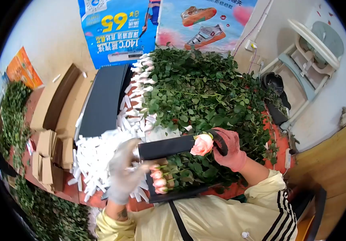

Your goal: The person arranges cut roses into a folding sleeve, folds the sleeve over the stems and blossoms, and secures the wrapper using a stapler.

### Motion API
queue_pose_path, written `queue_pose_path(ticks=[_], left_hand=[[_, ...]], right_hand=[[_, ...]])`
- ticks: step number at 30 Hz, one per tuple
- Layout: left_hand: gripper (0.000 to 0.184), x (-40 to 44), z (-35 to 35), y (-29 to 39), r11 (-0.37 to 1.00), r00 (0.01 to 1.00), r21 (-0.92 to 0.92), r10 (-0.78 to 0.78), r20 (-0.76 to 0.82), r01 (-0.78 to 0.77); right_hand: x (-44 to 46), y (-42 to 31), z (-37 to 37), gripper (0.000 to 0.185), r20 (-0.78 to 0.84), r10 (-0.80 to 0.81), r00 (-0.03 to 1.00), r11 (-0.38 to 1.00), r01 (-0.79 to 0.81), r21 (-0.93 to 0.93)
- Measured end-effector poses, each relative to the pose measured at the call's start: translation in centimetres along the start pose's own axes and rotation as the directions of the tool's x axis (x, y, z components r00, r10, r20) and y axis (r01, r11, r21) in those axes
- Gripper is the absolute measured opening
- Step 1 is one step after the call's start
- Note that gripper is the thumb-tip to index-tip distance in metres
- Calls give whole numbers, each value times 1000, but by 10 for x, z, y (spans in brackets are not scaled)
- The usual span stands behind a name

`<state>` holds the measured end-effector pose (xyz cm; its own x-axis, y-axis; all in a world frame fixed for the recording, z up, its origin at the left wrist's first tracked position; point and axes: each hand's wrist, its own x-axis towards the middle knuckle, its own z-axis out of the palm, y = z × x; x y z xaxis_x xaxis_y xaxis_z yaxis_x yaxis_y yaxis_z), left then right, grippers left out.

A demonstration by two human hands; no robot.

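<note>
My right hand (231,152), in a reddish glove with dark finger parts, is closed just behind the head of a pink rose (202,145). Its stem is hidden by the hand. My left hand (124,172), in a whitish glove, is smeared by motion; thumb and fingers look apart, near the left end of a black panel (165,148). That panel lies across in front of me, the rose head over its right end. Below it, several pink roses (159,182) lie in a row with green leaves, inside a dark-edged box (173,197).
A heap of white foam sleeves (96,160) lies left of my left hand. Leafy stems (205,88), many ends white-sleeved, pile at the back. Black sheets (102,100) and folded cardboard (56,96) stand left. A high chair (311,60) is at right.
</note>
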<state>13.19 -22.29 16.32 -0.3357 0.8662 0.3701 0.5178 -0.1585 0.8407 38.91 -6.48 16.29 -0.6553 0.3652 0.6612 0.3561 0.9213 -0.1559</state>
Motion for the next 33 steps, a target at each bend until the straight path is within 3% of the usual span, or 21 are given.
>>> queue_pose_path(ticks=[2, 4, 5, 7, 10, 11, 17, 21, 23, 24, 26, 28, 30, 31, 33], left_hand=[[61, 16, 33, 16, 968, 975, -183, 191, 111, -168], [55, 30, 47, 38, 941, 940, -257, 276, 202, -221], [55, 36, 54, 42, 940, 939, -259, 277, 201, -222], [45, 45, 66, 46, 867, 859, -177, 491, 148, -465], [37, 46, 67, 60, 883, 862, -138, 469, 191, -450], [34, 44, 70, 63, 912, 892, -151, 406, 200, -381], [34, 40, 71, 58, 867, 854, -151, 495, 159, -475], [35, 39, 66, 61, 898, 874, -161, 436, 215, -408], [33, 36, 63, 64, 864, 883, -187, 465, -63, -468], [33, 35, 59, 66, 865, 884, -183, 464, -60, -467], [31, 31, 49, 69, 765, 767, 75, 642, -7, -640], [28, 27, 46, 71, 791, 789, 75, 611, -60, -607], [26, 25, 39, 76, 796, 815, 179, 572, 92, -579], [26, 25, 41, 74, 796, 816, 181, 570, 92, -577], [23, 28, 47, 70, 730, 746, 220, 665, -12, -647]], right_hand=[[-7, -2, 2, 52, 24, -22, 999, 1000, 23, -6], [-9, -4, 3, 52, 25, -36, 999, 999, 37, -15], [-10, -6, 3, 52, 6, -55, 998, 998, 55, 35], [-16, -8, 0, 52, -23, -36, 999, 995, 38, 91], [-18, -9, -9, 53, 28, 21, 999, 985, -25, 171], [-20, -11, -10, 55, 37, 34, 999, 987, -39, 154], [-20, -13, -7, 57, 30, 3, 1000, 988, -7, 153], [-21, -11, -4, 53, -40, 17, 999, 987, -10, 159], [-17, -9, -7, 52, 15, 6, 1000, 988, -8, 152], [-16, -8, -9, 51, 74, 0, 997, 990, -11, 139], [-16, -10, -7, 51, 30, -13, 999, 989, 9, 146], [-20, -7, -1, 44, -48, -18, 999, 998, 21, 63], [-22, -5, 4, 42, -64, -9, 998, 996, 15, 86], [-24, -3, 6, 41, -45, 11, 999, 995, -6, 99], [-24, -3, 6, 40, -26, 31, 999, 993, -28, 112]])
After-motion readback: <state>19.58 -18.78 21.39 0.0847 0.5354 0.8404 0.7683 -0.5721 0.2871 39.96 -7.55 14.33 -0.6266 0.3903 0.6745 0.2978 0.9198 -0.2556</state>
